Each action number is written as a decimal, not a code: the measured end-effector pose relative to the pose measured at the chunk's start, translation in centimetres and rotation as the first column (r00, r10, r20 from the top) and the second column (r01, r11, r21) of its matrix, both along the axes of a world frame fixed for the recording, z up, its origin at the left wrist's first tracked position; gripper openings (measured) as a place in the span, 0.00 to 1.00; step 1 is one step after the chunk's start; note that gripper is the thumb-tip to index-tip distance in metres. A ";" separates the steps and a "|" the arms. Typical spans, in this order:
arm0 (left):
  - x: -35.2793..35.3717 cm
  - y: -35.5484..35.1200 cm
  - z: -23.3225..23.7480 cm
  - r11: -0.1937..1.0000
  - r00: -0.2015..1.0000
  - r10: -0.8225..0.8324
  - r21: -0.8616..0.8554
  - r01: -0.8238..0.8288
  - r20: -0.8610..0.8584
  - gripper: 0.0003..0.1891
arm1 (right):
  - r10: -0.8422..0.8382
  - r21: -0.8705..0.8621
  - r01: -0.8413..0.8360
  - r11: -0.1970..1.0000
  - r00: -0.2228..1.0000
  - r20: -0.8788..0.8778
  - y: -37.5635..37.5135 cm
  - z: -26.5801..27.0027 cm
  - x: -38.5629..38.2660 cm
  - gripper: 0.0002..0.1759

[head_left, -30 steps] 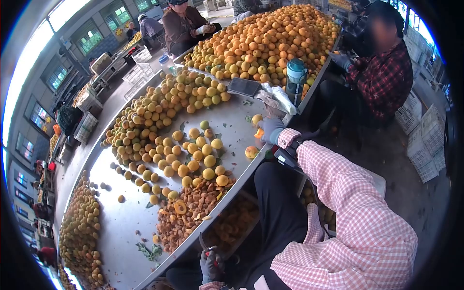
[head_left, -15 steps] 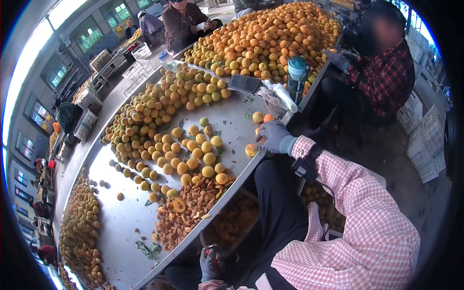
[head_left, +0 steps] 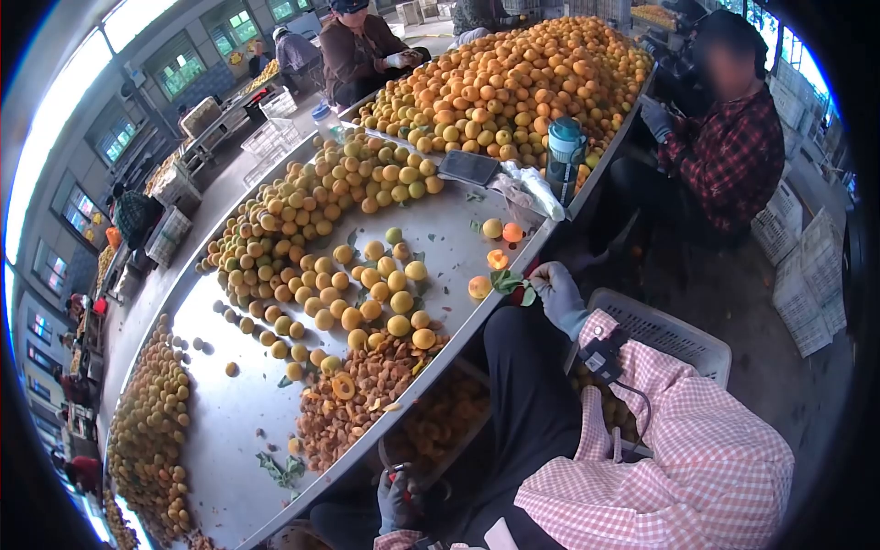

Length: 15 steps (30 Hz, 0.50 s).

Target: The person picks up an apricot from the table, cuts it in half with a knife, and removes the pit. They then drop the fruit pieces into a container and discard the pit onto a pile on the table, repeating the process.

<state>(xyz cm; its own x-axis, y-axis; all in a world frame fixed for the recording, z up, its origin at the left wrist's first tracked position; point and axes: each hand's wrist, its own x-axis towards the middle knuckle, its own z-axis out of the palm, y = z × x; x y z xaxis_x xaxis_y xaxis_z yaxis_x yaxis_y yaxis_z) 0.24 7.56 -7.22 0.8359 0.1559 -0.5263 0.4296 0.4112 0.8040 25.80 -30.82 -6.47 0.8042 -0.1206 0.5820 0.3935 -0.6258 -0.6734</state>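
My right hand (head_left: 557, 295), in a grey glove, is just past the near edge of the metal table (head_left: 229, 431). Its fingertips are closed on green leaves (head_left: 513, 284) at the edge. Beside the leaves lie a whole apricot (head_left: 479, 287) and a split-open apricot (head_left: 498, 259). Two more apricots sit just behind these. Low in the view, my gloved left hand (head_left: 394, 504) is wrapped around a red-handled tool (head_left: 400, 471) with a thin curved metal end. It is below the table edge, near a heap of apricot pits (head_left: 353, 403).
Apricots (head_left: 293, 211) spread over the table, with a big pile (head_left: 513, 82) behind. A phone (head_left: 468, 168), a teal bottle (head_left: 565, 156) and a plastic bag stand between. A grey crate (head_left: 660, 335) is beside my right arm. A person in a plaid shirt (head_left: 733, 156) sits at right.
My right hand has drawn back from the apricots toward the table edge, and leaves now show at its fingertips. The split apricot has come into sight. My left hand stays about where it was.
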 end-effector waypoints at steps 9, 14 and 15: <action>0.3 -0.2 0.0 0.999 0.999 -0.035 0.005 0.035 -0.016 0.11 | 0.158 0.309 0.127 0.942 0.645 -0.747 -3.5 -5.4 -1.7 0.08; -0.2 0.0 0.2 1.000 1.000 -0.012 0.020 0.012 -0.018 0.11 | -0.233 -0.359 -0.072 0.930 0.641 -0.731 -3.2 -5.7 -1.9 0.14; -0.2 0.2 -0.5 1.000 1.000 -0.005 -0.010 0.004 -0.016 0.10 | -0.177 -0.271 0.006 0.963 0.772 -0.611 -2.8 -4.6 -2.1 0.13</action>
